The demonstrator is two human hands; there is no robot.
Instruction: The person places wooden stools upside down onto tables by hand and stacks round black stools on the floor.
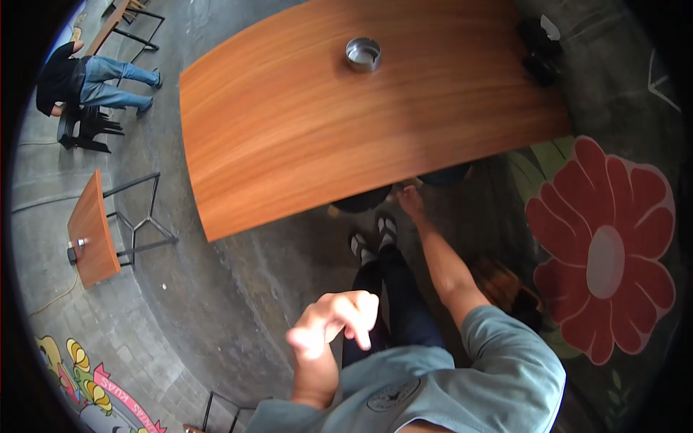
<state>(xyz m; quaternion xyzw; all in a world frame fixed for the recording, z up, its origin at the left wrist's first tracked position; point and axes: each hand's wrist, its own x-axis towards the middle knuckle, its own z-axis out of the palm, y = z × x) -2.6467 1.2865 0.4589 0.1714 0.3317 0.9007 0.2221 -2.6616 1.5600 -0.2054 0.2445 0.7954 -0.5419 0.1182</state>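
My left hand (336, 321) is raised in front of my shirt, its fingers loosely bent and apart, with nothing visible in it. Reaching forward and down, my right hand (411, 200) is at the near edge of a large wooden table (310, 108). Beside that hand, partly hidden under the tabletop, are two dark round stool seats: one stool (364, 200) to its left and another stool (445, 176) to its right. The right fingers are small in view, and I cannot tell whether they touch a stool. A round metal ashtray (363, 55) sits on the tabletop.
Black items, including a tissue box (541, 35), are at the table's right end. A brown wooden object (494, 281) is beside my right arm. At left are a smaller table (94, 234), black stacked chairs (90, 126) and another person (86, 79). A red flower (606, 260) is painted at right.
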